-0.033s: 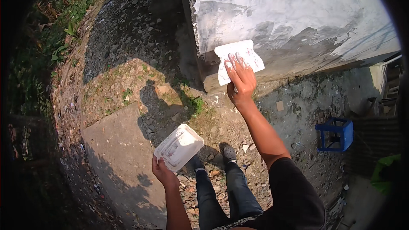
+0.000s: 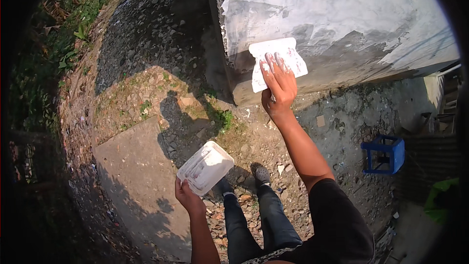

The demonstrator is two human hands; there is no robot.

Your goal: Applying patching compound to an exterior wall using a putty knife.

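My right hand (image 2: 281,90) holds a wide white plastering spreader (image 2: 278,49) against the lower part of the grey wall (image 2: 322,24), close to its left corner. The fingers press along the face of the spreader and are smeared with white paste. Patches of pale filler and darker bare cement cover the wall. Low at the left, my left hand (image 2: 189,198) grips the near left edge of a shallow white plastic tray (image 2: 220,164). Whitish paste and streaks lie inside the tray, which is held out above the ground.
A blue plastic stool (image 2: 383,154) stands at the right. On the left lies a flat concrete slab (image 2: 141,176), with stony ground (image 2: 234,230) around my feet. Green plants (image 2: 68,58) grow along the far left. A bright green item (image 2: 439,200) is at the right edge.
My right hand and the spreader have moved slightly up the wall and a little to the right. My left hand and the tray have hardly moved.
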